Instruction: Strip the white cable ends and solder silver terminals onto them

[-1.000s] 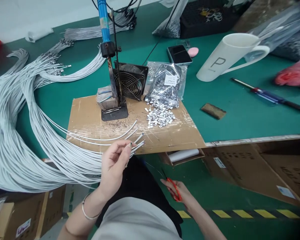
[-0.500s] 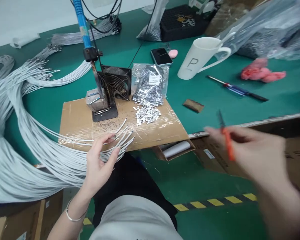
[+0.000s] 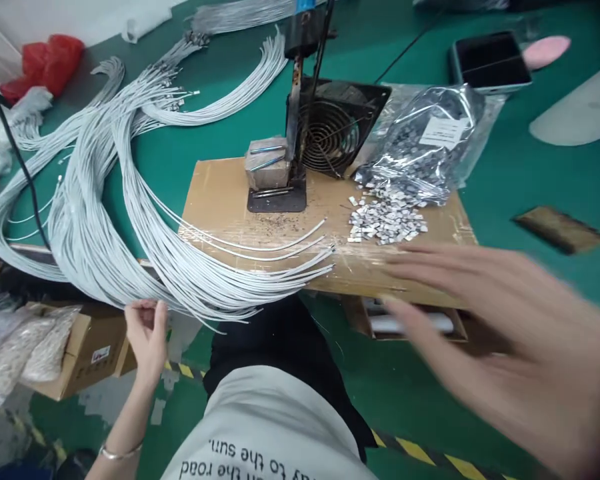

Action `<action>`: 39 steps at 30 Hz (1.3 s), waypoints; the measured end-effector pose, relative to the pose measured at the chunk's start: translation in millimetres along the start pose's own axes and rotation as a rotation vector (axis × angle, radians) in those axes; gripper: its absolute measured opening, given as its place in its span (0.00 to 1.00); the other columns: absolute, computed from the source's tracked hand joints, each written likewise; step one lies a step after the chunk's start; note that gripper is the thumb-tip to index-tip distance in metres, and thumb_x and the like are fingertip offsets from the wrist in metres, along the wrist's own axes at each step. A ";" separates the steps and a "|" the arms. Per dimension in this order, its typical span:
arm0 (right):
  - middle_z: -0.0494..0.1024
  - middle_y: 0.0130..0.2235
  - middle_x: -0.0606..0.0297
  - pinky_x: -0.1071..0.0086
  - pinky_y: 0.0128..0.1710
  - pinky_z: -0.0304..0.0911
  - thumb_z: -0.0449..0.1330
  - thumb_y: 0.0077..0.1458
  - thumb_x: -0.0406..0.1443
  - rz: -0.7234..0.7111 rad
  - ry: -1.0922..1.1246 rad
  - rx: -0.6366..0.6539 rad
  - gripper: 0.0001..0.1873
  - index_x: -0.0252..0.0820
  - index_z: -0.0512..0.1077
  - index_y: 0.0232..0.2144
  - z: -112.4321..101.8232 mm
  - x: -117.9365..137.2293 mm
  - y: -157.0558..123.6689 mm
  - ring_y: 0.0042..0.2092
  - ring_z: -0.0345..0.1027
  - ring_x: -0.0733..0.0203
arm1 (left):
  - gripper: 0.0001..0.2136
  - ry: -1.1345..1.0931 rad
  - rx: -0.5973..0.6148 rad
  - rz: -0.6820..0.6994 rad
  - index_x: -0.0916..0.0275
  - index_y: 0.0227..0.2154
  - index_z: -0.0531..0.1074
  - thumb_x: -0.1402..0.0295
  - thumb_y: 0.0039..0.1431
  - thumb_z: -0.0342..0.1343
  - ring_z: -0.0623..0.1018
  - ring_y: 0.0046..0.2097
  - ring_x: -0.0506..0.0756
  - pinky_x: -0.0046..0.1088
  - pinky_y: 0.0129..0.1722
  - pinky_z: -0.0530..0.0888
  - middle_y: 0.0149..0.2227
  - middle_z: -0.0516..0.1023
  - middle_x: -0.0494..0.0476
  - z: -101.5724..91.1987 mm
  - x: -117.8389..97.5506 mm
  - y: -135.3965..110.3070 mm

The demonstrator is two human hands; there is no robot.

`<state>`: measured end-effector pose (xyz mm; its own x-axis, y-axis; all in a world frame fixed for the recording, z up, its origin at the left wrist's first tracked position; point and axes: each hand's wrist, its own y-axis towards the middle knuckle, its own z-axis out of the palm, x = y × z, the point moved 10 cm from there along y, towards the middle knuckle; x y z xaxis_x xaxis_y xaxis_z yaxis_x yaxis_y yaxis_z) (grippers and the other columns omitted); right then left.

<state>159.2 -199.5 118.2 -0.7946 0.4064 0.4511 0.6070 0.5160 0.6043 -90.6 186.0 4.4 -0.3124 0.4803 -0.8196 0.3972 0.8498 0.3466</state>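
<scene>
A thick bundle of white cables [image 3: 150, 220] curves across the bench, its cut ends fanning out over the cardboard sheet [image 3: 220, 177]. At the bundle's lower edge, in front of the bench, my left hand [image 3: 147, 333] has its thumb and fingers pressed together. Whether a cable is pinched there, I cannot make out. Blurred by motion, my right hand [image 3: 510, 327] reaches in from the right with fingers stretched out and holds nothing. It is over the cardboard's right part, just below a pile of small white and silvery pieces [image 3: 387, 220].
A soldering stand [image 3: 277, 200] with a blue-handled tool and a fan [image 3: 330, 137] stand on the cardboard. Behind the pile lies a plastic bag [image 3: 430, 140] of similar pieces. A phone [image 3: 493, 63], a white mug [image 3: 580, 107] and a brown flat piece [image 3: 560, 229] are on the right.
The view has swung left. My left hand has left the cable ends and moved down along the bundle. My right hand has let go of the orange-handled tool and come inward, opening.
</scene>
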 end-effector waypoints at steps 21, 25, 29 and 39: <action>0.79 0.40 0.50 0.58 0.45 0.58 0.62 0.69 0.41 -0.118 -0.243 0.359 0.12 0.34 0.74 0.41 168.5 77.3 12.6 0.44 0.68 0.43 | 0.21 -0.680 0.547 -0.623 0.59 0.39 0.81 0.46 0.58 0.64 0.80 0.54 0.68 0.48 0.58 0.74 0.47 0.83 0.64 112.7 -16.7 -78.7; 0.80 0.41 0.48 0.57 0.47 0.59 0.60 0.70 0.40 -0.115 -0.222 0.349 0.12 0.34 0.74 0.41 170.2 82.5 7.5 0.45 0.70 0.42 | 0.19 -0.938 0.683 -0.742 0.61 0.44 0.82 0.51 0.58 0.64 0.82 0.54 0.67 0.46 0.58 0.76 0.50 0.86 0.66 134.4 -53.6 -86.7; 0.81 0.41 0.48 0.57 0.48 0.61 0.61 0.69 0.48 -0.097 -0.199 0.350 0.19 0.35 0.73 0.41 165.1 82.5 8.5 0.46 0.73 0.41 | 0.14 -1.034 0.719 -0.816 0.62 0.45 0.82 0.58 0.66 0.61 0.83 0.50 0.62 0.38 0.55 0.76 0.47 0.87 0.64 135.3 -75.9 -85.3; 0.82 0.34 0.56 0.62 0.39 0.52 0.66 0.51 0.27 -0.157 -0.367 0.563 0.15 0.37 0.69 0.42 167.5 96.7 12.6 0.36 0.76 0.47 | 0.19 -1.031 0.763 -0.678 0.62 0.50 0.81 0.52 0.67 0.60 0.80 0.57 0.67 0.45 0.58 0.75 0.51 0.86 0.65 125.2 -107.6 -77.1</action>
<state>92.2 -27.3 59.4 -0.8781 0.4725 0.0747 0.4782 0.8623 0.1664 20.4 41.6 8.7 -0.0064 -0.6053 -0.7959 0.8848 0.3675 -0.2866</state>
